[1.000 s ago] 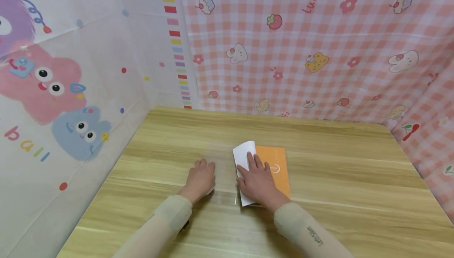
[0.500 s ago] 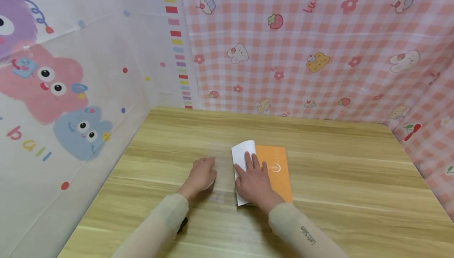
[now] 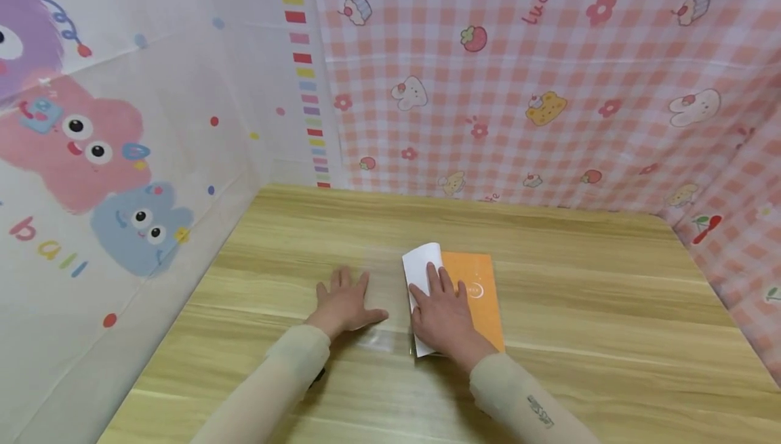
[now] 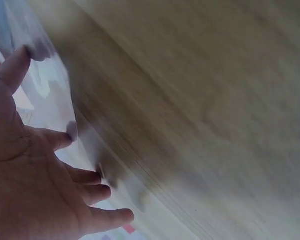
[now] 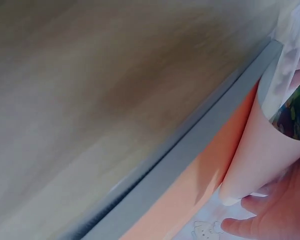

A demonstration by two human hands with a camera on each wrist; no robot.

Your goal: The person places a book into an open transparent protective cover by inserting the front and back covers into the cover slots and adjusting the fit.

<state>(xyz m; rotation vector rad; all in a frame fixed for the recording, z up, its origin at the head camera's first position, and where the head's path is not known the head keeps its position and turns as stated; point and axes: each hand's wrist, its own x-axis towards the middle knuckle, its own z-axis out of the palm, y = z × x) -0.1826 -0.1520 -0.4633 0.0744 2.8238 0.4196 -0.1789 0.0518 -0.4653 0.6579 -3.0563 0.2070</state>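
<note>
Lying on the worktop (image 3: 610, 308), the orange booklet (image 3: 483, 305) looks light, its white flap (image 3: 422, 261) springy, best pressed near the fold; the spread right hand (image 3: 445, 315) rests on it. Left of the booklet, the splayed left hand (image 3: 343, 305) overlies slippery-looking clear film (image 3: 390, 285); pinch its edge.

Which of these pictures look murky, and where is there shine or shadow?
Head view: mostly crisp and evenly lit, the orange booklet clear, with faint glare on the transparent sheet; left wrist view: hazy, the wooden tabletop's grain soft and blurred; right wrist view: the tabletop equally soft, with a darker, shadow-like patch.
</note>
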